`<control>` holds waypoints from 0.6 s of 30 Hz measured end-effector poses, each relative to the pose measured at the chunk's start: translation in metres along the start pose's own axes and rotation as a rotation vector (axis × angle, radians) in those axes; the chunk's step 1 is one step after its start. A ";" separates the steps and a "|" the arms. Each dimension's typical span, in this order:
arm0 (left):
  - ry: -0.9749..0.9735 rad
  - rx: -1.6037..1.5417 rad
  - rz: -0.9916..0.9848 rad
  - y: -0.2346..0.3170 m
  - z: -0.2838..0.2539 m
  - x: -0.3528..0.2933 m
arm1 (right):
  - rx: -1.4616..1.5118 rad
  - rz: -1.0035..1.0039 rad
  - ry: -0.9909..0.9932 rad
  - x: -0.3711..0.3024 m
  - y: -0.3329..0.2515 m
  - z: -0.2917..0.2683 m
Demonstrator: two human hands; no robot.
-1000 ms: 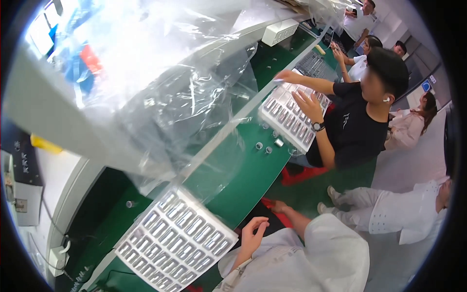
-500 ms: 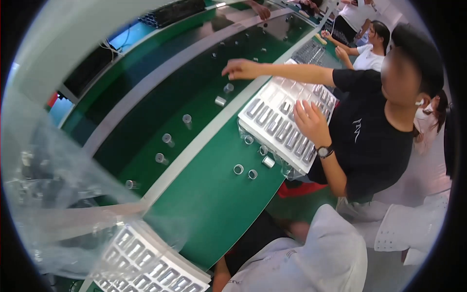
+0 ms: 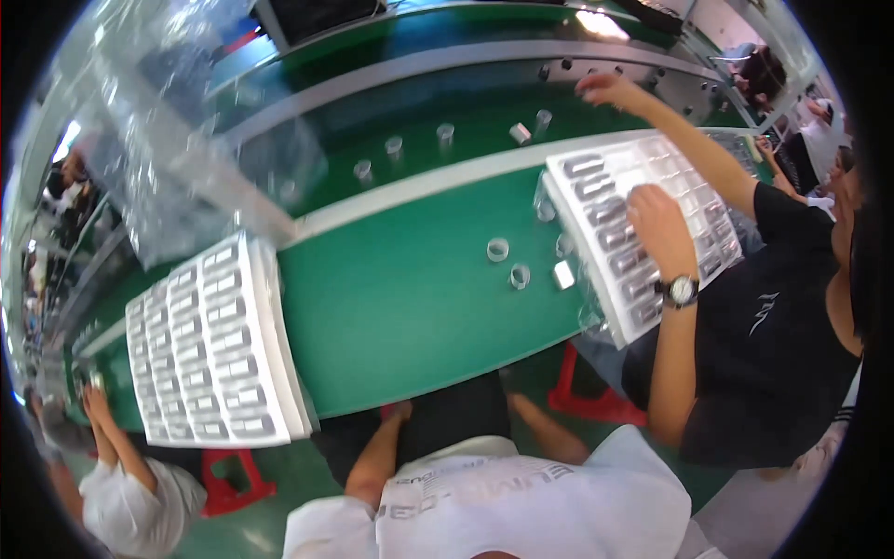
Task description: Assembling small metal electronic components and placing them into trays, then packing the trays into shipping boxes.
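My left hand (image 3: 399,412) is low at the near edge of the green table, its fingers too small and shadowed to make out. My right forearm (image 3: 551,430) reaches toward the same edge; the hand at its end is mostly hidden, and I see nothing held. Both arms rest by my lap, apart from the parts on the table. Closest in front are short silver cylinders: one upright (image 3: 498,250), another (image 3: 520,276) beside it, and a third (image 3: 564,275) on its side. To my left stands a stack of white trays (image 3: 287,373) filled with silver parts.
At right a co-worker's hand (image 3: 663,228) is over a partly filled white tray (image 3: 610,307), the other hand (image 3: 610,90) over the dark green belt. Several cylinders, such as one cylinder (image 3: 445,134), stand on the belt. Clear plastic sheeting (image 3: 177,168) hangs at left.
My view has swung to the left, so the left tray stack and my own arms now show more fully. The co-worker's hand stays over the right tray.
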State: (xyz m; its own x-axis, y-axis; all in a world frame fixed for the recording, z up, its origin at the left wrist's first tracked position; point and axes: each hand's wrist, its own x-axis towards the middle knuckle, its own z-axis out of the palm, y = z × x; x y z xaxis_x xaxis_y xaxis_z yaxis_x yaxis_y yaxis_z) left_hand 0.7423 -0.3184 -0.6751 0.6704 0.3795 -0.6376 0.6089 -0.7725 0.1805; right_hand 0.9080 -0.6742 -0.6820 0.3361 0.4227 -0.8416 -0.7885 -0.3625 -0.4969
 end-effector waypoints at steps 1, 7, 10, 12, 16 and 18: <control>-0.233 -0.300 0.049 -0.030 0.023 0.034 | -0.132 -0.171 -0.067 0.060 0.003 -0.007; -0.443 -0.180 0.108 0.012 -0.028 0.015 | -0.118 -0.049 -0.202 0.005 -0.038 0.024; -0.417 -0.148 0.137 0.012 -0.029 0.026 | 0.048 -0.173 -0.048 -0.024 -0.004 0.038; -0.374 -0.185 0.182 -0.007 -0.022 0.023 | 0.091 0.091 -0.025 -0.080 -0.007 0.055; -0.271 -0.063 0.119 -0.006 -0.010 0.022 | 0.142 -0.145 0.059 -0.239 0.034 -0.110; -0.369 0.286 0.194 0.040 -0.049 -0.007 | 0.247 -0.423 0.138 -0.352 0.074 -0.232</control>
State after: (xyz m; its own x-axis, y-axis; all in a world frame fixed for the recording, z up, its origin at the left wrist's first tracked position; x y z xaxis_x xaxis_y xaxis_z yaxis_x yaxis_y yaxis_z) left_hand 0.7829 -0.3271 -0.6263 0.5334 0.0497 -0.8444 0.3132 -0.9389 0.1425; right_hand 0.8510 -1.0428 -0.4712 0.7043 0.3699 -0.6059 -0.6612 0.0313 -0.7495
